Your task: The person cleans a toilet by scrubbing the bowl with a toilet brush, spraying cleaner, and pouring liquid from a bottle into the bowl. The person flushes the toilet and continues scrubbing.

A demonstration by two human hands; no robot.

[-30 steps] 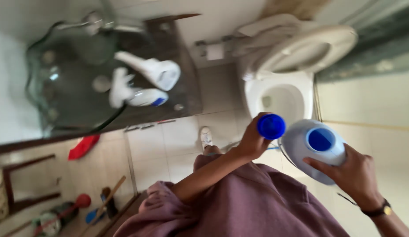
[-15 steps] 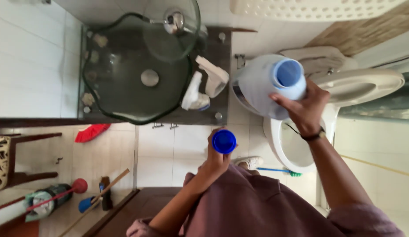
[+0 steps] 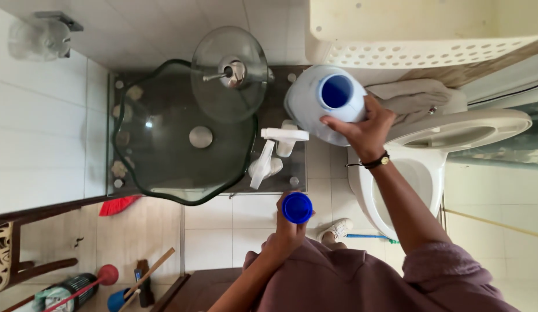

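My right hand point(image 3: 364, 130) gripped the open pale-blue plastic jug point(image 3: 324, 101) above the dark counter's point(image 3: 280, 173) right edge; my left hand point(image 3: 287, 228) pinched its round blue cap point(image 3: 297, 208).

You see one open jug point(image 3: 324, 104), one blue cap point(image 3: 297, 208), two spray bottles point(image 3: 268, 156), one glass basin point(image 3: 176, 138), one toilet point(image 3: 419, 173).

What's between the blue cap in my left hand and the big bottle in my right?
In the head view, two white spray bottles on the dark counter lie between the blue cap and the uncapped bottle, slightly left of the direct line.
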